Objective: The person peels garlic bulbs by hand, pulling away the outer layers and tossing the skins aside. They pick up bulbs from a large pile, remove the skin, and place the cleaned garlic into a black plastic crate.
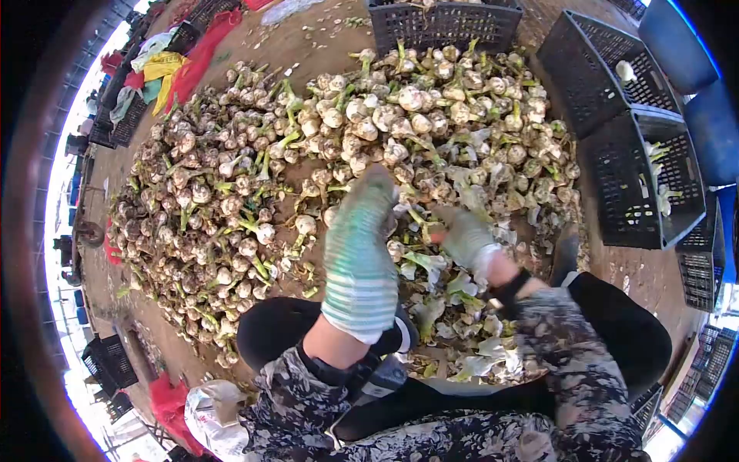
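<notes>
My left hand [360, 250], in a green-and-white striped glove, reaches over the near middle of a heap of garlic bulbs [408, 98]. Its back faces me, and the fingers are blurred and mostly hidden. My right hand [468, 240], in a pale glove, is close by on the right, its fingers drawn together and smeared by motion. What they hold, if anything, cannot be made out. Between the hands lie bulbs with green stems. Beneath my right hand are loose garlic leaves and peelings [431, 266].
A black crate [446, 29] stands behind the heap. More black crates [581, 73] line the right side, one with a few bulbs inside. Red netting [208, 58] and a yellow bag [163, 69] lie at the back left. My knees [273, 327] flank the peelings.
</notes>
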### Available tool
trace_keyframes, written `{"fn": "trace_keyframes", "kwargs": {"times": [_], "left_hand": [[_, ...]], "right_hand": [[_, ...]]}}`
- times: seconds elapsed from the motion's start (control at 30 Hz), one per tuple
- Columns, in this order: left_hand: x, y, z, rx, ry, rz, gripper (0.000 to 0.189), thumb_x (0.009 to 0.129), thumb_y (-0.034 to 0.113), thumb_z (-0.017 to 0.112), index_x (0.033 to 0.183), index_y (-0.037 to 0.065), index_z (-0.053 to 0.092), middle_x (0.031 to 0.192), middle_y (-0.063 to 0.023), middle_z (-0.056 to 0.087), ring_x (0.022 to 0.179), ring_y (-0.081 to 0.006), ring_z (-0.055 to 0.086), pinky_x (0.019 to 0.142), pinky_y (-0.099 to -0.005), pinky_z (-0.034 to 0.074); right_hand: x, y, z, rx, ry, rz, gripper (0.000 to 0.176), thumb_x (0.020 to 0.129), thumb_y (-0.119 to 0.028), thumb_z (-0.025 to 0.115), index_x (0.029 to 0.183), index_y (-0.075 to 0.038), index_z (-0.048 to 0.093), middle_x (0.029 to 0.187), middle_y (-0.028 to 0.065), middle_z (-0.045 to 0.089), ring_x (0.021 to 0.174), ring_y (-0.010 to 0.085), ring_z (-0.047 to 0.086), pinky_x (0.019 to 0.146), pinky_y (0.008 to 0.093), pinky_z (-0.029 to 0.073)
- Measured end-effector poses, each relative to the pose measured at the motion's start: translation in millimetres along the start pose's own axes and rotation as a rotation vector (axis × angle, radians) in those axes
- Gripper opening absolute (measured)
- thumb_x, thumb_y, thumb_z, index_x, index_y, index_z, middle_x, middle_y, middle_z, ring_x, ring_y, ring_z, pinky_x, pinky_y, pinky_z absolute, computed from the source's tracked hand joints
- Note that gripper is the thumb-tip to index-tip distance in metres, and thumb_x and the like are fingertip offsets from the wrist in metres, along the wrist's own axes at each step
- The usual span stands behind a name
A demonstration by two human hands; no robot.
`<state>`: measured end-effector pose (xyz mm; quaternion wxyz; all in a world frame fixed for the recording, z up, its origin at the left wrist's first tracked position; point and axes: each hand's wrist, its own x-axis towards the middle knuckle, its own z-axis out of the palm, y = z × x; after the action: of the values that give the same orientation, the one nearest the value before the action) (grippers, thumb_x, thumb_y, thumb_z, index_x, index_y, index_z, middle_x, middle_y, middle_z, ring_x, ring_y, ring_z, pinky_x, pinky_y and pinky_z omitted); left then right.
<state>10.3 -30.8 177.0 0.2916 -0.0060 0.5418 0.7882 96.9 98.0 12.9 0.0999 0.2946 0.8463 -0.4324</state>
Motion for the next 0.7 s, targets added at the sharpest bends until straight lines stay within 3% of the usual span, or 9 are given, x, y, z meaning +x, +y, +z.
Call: {"fn": "trace_keyframes", "kwargs": {"times": [0.13, 0.23, 0.27, 0.3, 0.37, 0.5, 0.57, 0.63, 0.7], "left_hand": [[1, -9, -8, 0.011, 0.006, -0.053, 0.030, 0.081, 0.019, 0.059, 0.106, 0.003, 0.057, 0.097, -0.0028, 0.059, 0.086, -0.0141, 0.054, 0.079, -0.0275, 0.040], [0, -9, -8, 0.000, 0.001, -0.125, 0.034, 0.079, 0.015, 0.060, 0.110, 0.001, 0.055, 0.104, -0.0059, 0.059, 0.093, -0.0167, 0.055, 0.082, -0.0281, 0.042], [-2, -9, -4, -0.028, 0.011, -0.095, 0.035, 0.080, 0.012, 0.059, 0.113, 0.000, 0.054, 0.107, -0.0071, 0.059, 0.094, -0.0163, 0.055, 0.081, -0.0281, 0.043], [0, -14, -9, -0.010, -0.020, -0.061, 0.036, 0.081, 0.010, 0.058, 0.115, -0.001, 0.052, 0.107, -0.0067, 0.059, 0.094, -0.0148, 0.056, 0.080, -0.0268, 0.044], [0, -17, -11, -0.016, -0.037, -0.095, 0.038, 0.082, 0.010, 0.057, 0.117, -0.001, 0.050, 0.110, -0.0073, 0.058, 0.095, -0.0149, 0.055, 0.082, -0.0270, 0.043], [1, -39, -14, 0.080, -0.130, -0.095, 0.039, 0.082, 0.017, 0.058, 0.117, 0.002, 0.050, 0.102, -0.0052, 0.058, 0.087, -0.0137, 0.055, 0.073, -0.0250, 0.046], [-10, -28, -2, -0.073, -0.108, -0.531, 0.043, 0.083, 0.032, 0.056, 0.116, 0.004, 0.051, 0.103, -0.0063, 0.058, 0.088, -0.0167, 0.056, 0.074, -0.0291, 0.047], [-22, -39, 2, -0.195, -0.348, -0.644, 0.060, 0.082, 0.057, 0.047, 0.119, 0.010, 0.048, 0.106, -0.0096, 0.057, 0.089, -0.0248, 0.057, 0.078, -0.0410, 0.047], [-34, -31, 7, -0.345, -0.650, -0.674, 0.065, 0.080, 0.061, 0.046, 0.121, 0.011, 0.046, 0.113, -0.0105, 0.054, 0.098, -0.0262, 0.054, 0.082, -0.0431, 0.046]], "right_hand": [[32, 12, 83, -0.495, 0.081, 0.067, 0.073, 0.069, -0.025, 0.068, 0.130, -0.004, 0.034, 0.104, 0.0204, 0.055, 0.100, 0.0349, 0.053, 0.083, 0.0414, 0.045], [35, 23, 85, -0.381, 0.050, 0.088, 0.072, 0.054, -0.023, 0.079, 0.117, -0.005, 0.050, 0.103, 0.0165, 0.058, 0.089, 0.0325, 0.059, 0.078, 0.0376, 0.048], [22, 21, 67, -0.095, 0.045, 0.126, 0.075, 0.050, -0.024, 0.081, 0.115, -0.003, 0.052, 0.101, 0.0193, 0.059, 0.094, 0.0308, 0.057, 0.080, 0.0373, 0.047], [46, 93, 110, 0.120, 0.028, 0.233, 0.056, 0.062, -0.022, 0.075, 0.110, -0.002, 0.055, 0.105, 0.0171, 0.060, 0.096, 0.0279, 0.057, 0.079, 0.0341, 0.047], [15, 79, 49, 1.358, -0.396, 0.324, 0.030, 0.085, -0.012, 0.052, 0.114, -0.005, 0.053, 0.104, 0.0072, 0.060, 0.094, 0.0214, 0.057, 0.078, 0.0333, 0.049], [-70, -21, -49, 1.856, 0.067, 0.151, 0.042, 0.081, -0.013, 0.058, 0.121, -0.004, 0.047, 0.095, 0.0066, 0.058, 0.089, 0.0182, 0.055, 0.077, 0.0330, 0.049], [-81, -25, -61, 1.686, 0.112, -0.242, 0.056, 0.079, -0.011, 0.061, 0.130, -0.003, 0.037, 0.097, 0.0059, 0.057, 0.090, 0.0171, 0.054, 0.078, 0.0266, 0.047], [-100, -53, -75, 1.397, 0.148, -0.380, 0.062, 0.076, -0.022, 0.064, 0.129, 0.000, 0.037, 0.117, 0.0113, 0.052, 0.098, 0.0186, 0.056, 0.084, 0.0280, 0.046], [-116, -78, -80, 1.084, 0.346, -0.441, 0.067, 0.078, -0.007, 0.060, 0.135, 0.001, 0.026, 0.131, 0.0127, 0.041, 0.113, 0.0180, 0.046, 0.087, 0.0249, 0.042]]}}
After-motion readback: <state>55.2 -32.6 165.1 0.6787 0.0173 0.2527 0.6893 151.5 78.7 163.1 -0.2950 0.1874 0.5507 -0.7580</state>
